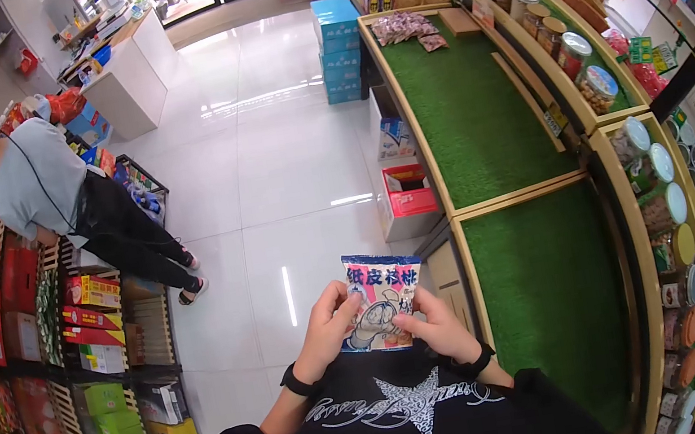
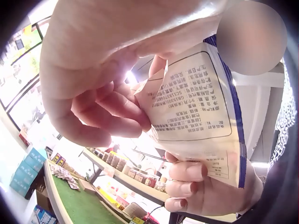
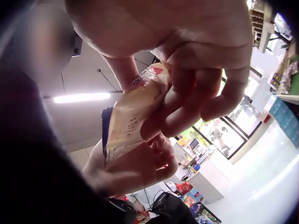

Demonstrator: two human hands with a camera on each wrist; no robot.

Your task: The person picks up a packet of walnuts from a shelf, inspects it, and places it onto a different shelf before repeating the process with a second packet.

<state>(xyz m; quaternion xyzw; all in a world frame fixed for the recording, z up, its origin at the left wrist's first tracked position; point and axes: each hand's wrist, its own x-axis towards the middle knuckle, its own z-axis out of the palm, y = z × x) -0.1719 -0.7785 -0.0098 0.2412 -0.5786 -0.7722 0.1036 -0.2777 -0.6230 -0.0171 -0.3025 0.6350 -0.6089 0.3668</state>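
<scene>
A small printed snack packet with blue ends is held upright before the chest in the head view. The left hand grips its left edge, thumb on the front, and the right hand grips the right edge the same way. In the left wrist view the packet's pale back shows small print, with the fingers of the left hand curled behind it. The right wrist view has the packet side-on, pinched by the right hand.
To the right stands a wooden-edged display with green matting, small packets at its far end and rows of jars beyond. Blue boxes are stacked ahead. At left a person bends over shelves of boxed goods.
</scene>
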